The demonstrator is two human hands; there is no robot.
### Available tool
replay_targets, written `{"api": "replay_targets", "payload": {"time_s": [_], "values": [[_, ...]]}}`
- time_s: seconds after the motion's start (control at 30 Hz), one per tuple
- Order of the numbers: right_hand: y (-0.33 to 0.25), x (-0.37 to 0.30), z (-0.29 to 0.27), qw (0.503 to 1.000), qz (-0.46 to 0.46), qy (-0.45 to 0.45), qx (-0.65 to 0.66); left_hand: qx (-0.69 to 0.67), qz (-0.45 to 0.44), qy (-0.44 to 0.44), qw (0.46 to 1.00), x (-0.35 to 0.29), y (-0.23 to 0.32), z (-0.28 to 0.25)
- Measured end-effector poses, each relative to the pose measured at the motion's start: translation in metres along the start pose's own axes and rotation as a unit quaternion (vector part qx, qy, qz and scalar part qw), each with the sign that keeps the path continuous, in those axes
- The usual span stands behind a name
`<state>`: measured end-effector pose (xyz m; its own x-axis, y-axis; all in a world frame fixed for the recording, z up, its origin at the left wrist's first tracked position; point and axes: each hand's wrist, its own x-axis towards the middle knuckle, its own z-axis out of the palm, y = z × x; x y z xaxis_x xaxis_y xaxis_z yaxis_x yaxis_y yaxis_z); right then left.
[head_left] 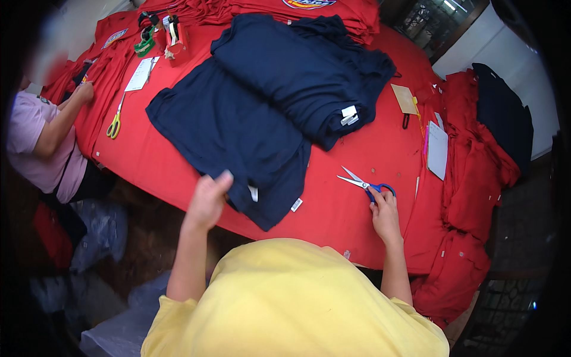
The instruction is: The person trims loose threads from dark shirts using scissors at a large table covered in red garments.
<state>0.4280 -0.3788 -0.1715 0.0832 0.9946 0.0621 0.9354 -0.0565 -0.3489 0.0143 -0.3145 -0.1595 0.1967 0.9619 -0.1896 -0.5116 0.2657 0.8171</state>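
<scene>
Blue-handled scissors (367, 185), pinched by right grip (385, 209), point left toward navy garments (238, 125); nearer left grip (208, 199) looks loosely parted, empty.

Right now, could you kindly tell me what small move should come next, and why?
I would probably have the right hand close the blue-handled scissors: it touches them, and their blades stand open, pointing toward the navy garments.

1. Can make out a lettered logo (308, 2) on red garments (351, 18), top edge; partly cut off.
2. Can spot a second logo (115, 38) on red cloth (116, 59), upper left; too small to read.
3. Can't read white tags (349, 112) on navy garments (285, 71).
</scene>
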Motion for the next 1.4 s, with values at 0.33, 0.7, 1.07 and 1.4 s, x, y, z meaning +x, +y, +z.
{"api": "replay_targets", "payload": {"time_s": [0.33, 0.7, 1.07, 1.4], "values": [[0.006, 0.012, -0.017, 0.997, 0.024, -0.043, -0.058, -0.071, -0.017, 0.067, 0.995, 0.056, 0.035, -0.049], [-0.103, 0.025, 0.001, 0.793, 0.004, -0.229, 0.564, -0.019, 0.02, 0.102, 0.994, 0.03, 0.033, -0.048], [-0.182, 0.02, 0.038, 0.914, -0.265, -0.103, 0.29, -0.059, 0.034, 0.081, 0.994, 0.004, 0.025, 0.002], [-0.187, 0.019, 0.043, 0.903, -0.287, -0.08, 0.31, 0.004, 0.098, 0.121, 0.988, -0.005, 0.021, 0.02]]}}
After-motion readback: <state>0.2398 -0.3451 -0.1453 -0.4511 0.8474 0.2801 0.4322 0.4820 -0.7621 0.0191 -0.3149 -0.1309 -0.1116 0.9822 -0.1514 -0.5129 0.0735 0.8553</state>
